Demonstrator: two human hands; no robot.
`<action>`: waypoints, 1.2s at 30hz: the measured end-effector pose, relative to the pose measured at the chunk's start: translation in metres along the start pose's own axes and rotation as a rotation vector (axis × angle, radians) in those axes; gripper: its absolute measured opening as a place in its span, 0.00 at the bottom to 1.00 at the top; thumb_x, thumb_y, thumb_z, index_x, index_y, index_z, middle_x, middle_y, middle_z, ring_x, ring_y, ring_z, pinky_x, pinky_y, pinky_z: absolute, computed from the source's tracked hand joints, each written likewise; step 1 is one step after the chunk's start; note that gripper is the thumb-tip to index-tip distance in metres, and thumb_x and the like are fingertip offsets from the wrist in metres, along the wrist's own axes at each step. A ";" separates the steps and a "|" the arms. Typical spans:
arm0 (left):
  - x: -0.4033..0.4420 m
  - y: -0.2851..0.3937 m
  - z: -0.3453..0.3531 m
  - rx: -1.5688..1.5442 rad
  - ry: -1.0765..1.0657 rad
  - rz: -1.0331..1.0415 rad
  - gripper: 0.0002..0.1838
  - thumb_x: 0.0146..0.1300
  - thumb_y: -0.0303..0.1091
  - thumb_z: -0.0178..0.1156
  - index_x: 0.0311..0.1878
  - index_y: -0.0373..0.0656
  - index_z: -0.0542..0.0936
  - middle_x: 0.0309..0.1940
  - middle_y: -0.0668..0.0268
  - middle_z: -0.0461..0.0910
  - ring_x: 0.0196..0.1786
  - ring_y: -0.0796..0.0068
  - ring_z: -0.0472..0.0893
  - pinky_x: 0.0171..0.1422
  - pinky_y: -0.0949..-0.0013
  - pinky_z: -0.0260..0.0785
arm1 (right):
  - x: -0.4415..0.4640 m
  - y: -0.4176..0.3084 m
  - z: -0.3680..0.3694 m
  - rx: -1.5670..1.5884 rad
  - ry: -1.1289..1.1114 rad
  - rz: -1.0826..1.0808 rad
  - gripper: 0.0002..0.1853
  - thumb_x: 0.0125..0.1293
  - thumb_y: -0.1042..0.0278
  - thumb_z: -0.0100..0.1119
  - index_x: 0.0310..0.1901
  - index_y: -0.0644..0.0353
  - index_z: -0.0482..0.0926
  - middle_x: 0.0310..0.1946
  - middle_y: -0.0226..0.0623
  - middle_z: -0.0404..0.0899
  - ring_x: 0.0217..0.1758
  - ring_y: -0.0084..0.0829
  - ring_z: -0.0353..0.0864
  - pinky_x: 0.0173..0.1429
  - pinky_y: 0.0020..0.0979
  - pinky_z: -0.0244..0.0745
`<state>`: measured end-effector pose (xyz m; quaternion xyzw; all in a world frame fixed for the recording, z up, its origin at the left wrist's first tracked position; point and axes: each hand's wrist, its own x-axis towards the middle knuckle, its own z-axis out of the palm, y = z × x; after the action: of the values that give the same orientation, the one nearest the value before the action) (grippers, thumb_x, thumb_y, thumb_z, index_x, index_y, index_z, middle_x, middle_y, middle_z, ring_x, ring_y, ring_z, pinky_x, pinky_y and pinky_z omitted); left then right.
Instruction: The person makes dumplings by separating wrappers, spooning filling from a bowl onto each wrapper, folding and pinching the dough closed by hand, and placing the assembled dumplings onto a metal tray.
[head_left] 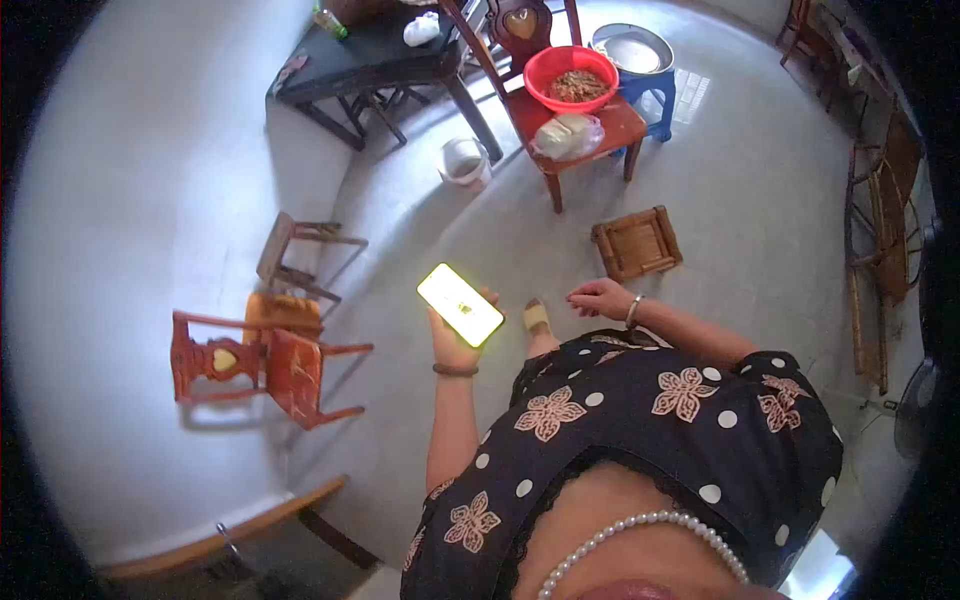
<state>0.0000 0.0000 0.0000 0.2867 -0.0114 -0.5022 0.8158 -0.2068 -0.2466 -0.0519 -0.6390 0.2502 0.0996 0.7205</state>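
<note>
My left hand point(454, 348) is wrapped around a smartphone point(462, 304), its screen glowing bright and facing up toward me. What the screen shows is washed out. A dark band circles that wrist. My right hand point(602, 298) hangs in front of my body with its fingers loosely bent and apart, and nothing shows in it. On the right wrist sits a bracelet point(634, 312). The nearest object to this hand is a low wooden stool point(637, 245) just beyond it on the floor.
Ahead, a wooden chair point(618, 132) bears a red basin point(540, 88) of brownish food and a plastic bag point(566, 137). Behind it a metal pan point(632, 50) rests on a blue stool point(655, 100). A white bucket point(464, 163) stands near a dark table point(375, 70). Another chair point(295, 377) is left.
</note>
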 end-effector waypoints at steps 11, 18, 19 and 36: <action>0.368 0.293 0.016 -0.041 0.092 -0.005 0.43 0.64 0.73 0.36 0.68 0.45 0.64 0.59 0.46 0.71 0.59 0.41 0.72 0.64 0.36 0.63 | 0.076 -0.063 -0.067 0.305 0.591 0.212 0.15 0.66 0.57 0.61 0.40 0.62 0.83 0.29 0.30 0.81 0.29 0.22 0.79 0.32 0.25 0.75; 0.561 0.385 0.044 0.110 0.076 0.111 0.43 0.64 0.73 0.37 0.68 0.45 0.62 0.57 0.45 0.70 0.51 0.43 0.76 0.61 0.39 0.67 | 0.137 -0.052 -0.155 0.181 0.602 0.519 0.15 0.67 0.56 0.59 0.39 0.62 0.82 0.27 0.30 0.80 0.28 0.22 0.79 0.29 0.24 0.73; 0.577 0.395 0.049 0.146 0.079 0.081 0.43 0.64 0.73 0.37 0.67 0.45 0.62 0.55 0.45 0.72 0.51 0.42 0.76 0.59 0.39 0.69 | 0.149 -0.051 -0.165 0.188 0.598 0.524 0.15 0.67 0.56 0.59 0.39 0.62 0.82 0.27 0.30 0.80 0.28 0.22 0.79 0.29 0.24 0.73; 0.798 0.463 0.008 0.314 0.108 -0.081 0.48 0.63 0.75 0.29 0.69 0.42 0.63 0.55 0.41 0.74 0.56 0.39 0.76 0.62 0.45 0.69 | 0.295 -0.135 -0.258 0.067 0.724 0.464 0.15 0.67 0.61 0.60 0.47 0.64 0.81 0.33 0.33 0.83 0.31 0.21 0.80 0.34 0.26 0.76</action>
<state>0.7692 -0.5089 0.0142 0.4373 -0.0344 -0.5105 0.7396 0.0477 -0.5709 -0.0927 -0.5356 0.6273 0.0202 0.5650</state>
